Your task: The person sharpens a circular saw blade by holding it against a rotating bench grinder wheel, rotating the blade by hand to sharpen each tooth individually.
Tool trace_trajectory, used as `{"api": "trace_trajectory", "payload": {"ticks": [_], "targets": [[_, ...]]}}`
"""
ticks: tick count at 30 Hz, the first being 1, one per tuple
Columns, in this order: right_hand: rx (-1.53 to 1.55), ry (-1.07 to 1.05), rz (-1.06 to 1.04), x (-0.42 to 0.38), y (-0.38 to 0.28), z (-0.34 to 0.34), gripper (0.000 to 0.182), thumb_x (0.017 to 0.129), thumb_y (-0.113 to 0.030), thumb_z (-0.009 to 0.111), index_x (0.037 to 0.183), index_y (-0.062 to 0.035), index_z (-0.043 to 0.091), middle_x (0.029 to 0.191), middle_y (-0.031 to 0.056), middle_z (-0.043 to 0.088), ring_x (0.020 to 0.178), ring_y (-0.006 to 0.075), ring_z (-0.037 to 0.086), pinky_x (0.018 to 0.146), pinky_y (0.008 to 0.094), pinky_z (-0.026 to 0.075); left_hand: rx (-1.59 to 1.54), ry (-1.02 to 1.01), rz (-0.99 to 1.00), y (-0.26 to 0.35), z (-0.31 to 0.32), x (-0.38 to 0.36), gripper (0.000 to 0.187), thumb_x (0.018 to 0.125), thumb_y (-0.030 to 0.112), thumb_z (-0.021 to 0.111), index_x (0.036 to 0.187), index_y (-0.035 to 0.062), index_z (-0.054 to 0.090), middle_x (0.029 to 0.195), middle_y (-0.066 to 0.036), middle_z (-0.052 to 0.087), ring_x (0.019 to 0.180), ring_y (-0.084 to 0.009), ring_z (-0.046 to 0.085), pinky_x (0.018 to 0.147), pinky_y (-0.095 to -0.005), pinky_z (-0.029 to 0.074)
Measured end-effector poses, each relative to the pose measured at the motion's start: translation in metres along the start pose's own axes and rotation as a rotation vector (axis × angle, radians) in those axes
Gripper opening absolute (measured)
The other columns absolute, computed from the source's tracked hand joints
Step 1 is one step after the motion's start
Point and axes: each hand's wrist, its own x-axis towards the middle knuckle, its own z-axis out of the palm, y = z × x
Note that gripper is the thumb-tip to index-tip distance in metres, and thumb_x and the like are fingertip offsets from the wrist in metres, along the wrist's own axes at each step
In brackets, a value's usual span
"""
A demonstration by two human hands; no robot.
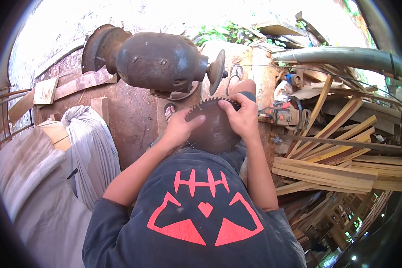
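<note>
A dark, round circular saw blade (213, 127) with teeth along its rim is held close in front of my body, above my lap. My left hand (183, 127) grips its left side, thumb lying on the flat face and the fingers out of sight behind. On the upper right edge my right hand (242, 114) pinches the blade, its thumb near the teeth. Just beyond the blade stands a bench grinder (158, 60) with a thin grinding disc (217, 71) on its right end, apart from the blade.
Wooden strips (324, 172) are stacked at the right. A chainsaw (283, 115) lies beside my right arm, and a thick metal pipe (339, 57) runs above it. Grey cloth (91, 149) covers something at the left. A larger wheel (96, 49) sits on the grinder's left end.
</note>
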Motion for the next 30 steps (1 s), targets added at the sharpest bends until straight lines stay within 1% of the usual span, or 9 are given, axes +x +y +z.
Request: {"api": "trace_trajectory", "payload": {"ticks": [2,7,11,14,17,20,25,29,30], "targets": [[-0.007,-0.005,-0.008,0.003,-0.001,-0.001,0.032,0.085,-0.025,0.086,0.094,0.0035,0.075,0.077,0.0127,0.071,0.070,0.0172,0.064,0.070,0.0335,0.053,0.006,-0.006,0.019,-0.003,-0.001,0.003,0.041,0.099,0.016,0.075,0.131,-0.0068,0.063,0.117,-0.012,0.074,0.101,-0.0176,0.070,0.094,-0.0333,0.057],[-0.021,0.002,-0.061,0.008,-0.008,-0.002,0.032,0.085,-0.024,0.085,0.094,0.0043,0.074,0.076,0.0137,0.070,0.070,0.0179,0.064,0.069,0.0339,0.052,-0.017,0.054,0.029,0.000,0.002,0.003,0.038,0.099,0.016,0.075,0.128,-0.0063,0.064,0.115,-0.013,0.074,0.100,-0.0180,0.071,0.092,-0.0337,0.058],[-0.033,-0.004,-0.061,0.012,-0.008,-0.002,0.032,0.086,-0.024,0.084,0.096,0.0048,0.074,0.077,0.0145,0.071,0.070,0.0189,0.065,0.070,0.0340,0.053,-0.009,0.072,0.042,0.001,0.002,0.006,0.038,0.099,0.018,0.076,0.126,-0.0059,0.063,0.113,-0.013,0.074,0.097,-0.0181,0.071,0.090,-0.0335,0.058],[-0.031,0.016,-0.086,0.011,-0.009,-0.003,0.032,0.086,-0.024,0.084,0.096,0.0047,0.074,0.078,0.0149,0.072,0.071,0.0189,0.066,0.072,0.0338,0.053,0.080,0.130,0.103,0.003,0.006,0.005,0.034,0.097,0.019,0.076,0.118,-0.0075,0.069,0.103,-0.012,0.077,0.086,-0.0146,0.071,0.078,-0.0311,0.057],[-0.024,0.033,-0.100,0.009,-0.007,-0.001,0.031,0.086,-0.023,0.084,0.096,0.0046,0.075,0.079,0.0152,0.073,0.073,0.0184,0.067,0.073,0.0333,0.054,0.184,0.146,0.105,0.004,0.005,0.006,0.034,0.096,0.020,0.077,0.116,-0.0072,0.070,0.100,-0.011,0.077,0.084,-0.0144,0.071,0.077,-0.0311,0.057],[-0.019,0.041,-0.095,0.007,-0.008,-0.001,0.030,0.087,-0.023,0.084,0.096,0.0045,0.075,0.080,0.0150,0.074,0.073,0.0178,0.068,0.073,0.0329,0.054,0.193,0.116,0.062,0.011,0.005,0.003,0.033,0.098,0.020,0.077,0.116,-0.0063,0.068,0.104,-0.010,0.075,0.093,-0.0146,0.070,0.086,-0.0314,0.057],[-0.009,0.063,-0.095,0.005,-0.006,0.002,0.029,0.087,-0.023,0.084,0.096,0.0039,0.075,0.080,0.0146,0.074,0.072,0.0177,0.068,0.072,0.0332,0.054,0.199,0.112,0.047,0.012,0.004,0.005,0.031,0.098,0.018,0.076,0.117,-0.0062,0.068,0.104,-0.010,0.076,0.091,-0.0147,0.070,0.085,-0.0315,0.057],[0.012,0.071,-0.080,0.004,-0.006,0.003,0.029,0.087,-0.023,0.084,0.096,0.0037,0.075,0.079,0.0139,0.074,0.072,0.0161,0.067,0.072,0.0329,0.054,0.162,0.107,0.067,0.005,0.002,0.008,0.030,0.098,0.017,0.076,0.116,-0.0058,0.069,0.103,-0.009,0.076,0.089,-0.0141,0.069,0.083,-0.0312,0.057],[0.008,0.079,-0.089,0.004,-0.005,0.004,0.029,0.087,-0.023,0.084,0.096,0.0037,0.075,0.079,0.0135,0.074,0.072,0.0156,0.066,0.071,0.0327,0.054,0.199,0.119,0.066,0.007,0.002,0.008,0.029,0.098,0.017,0.076,0.115,-0.0055,0.070,0.103,-0.009,0.076,0.089,-0.0139,0.069,0.083,-0.0311,0.056]]}}
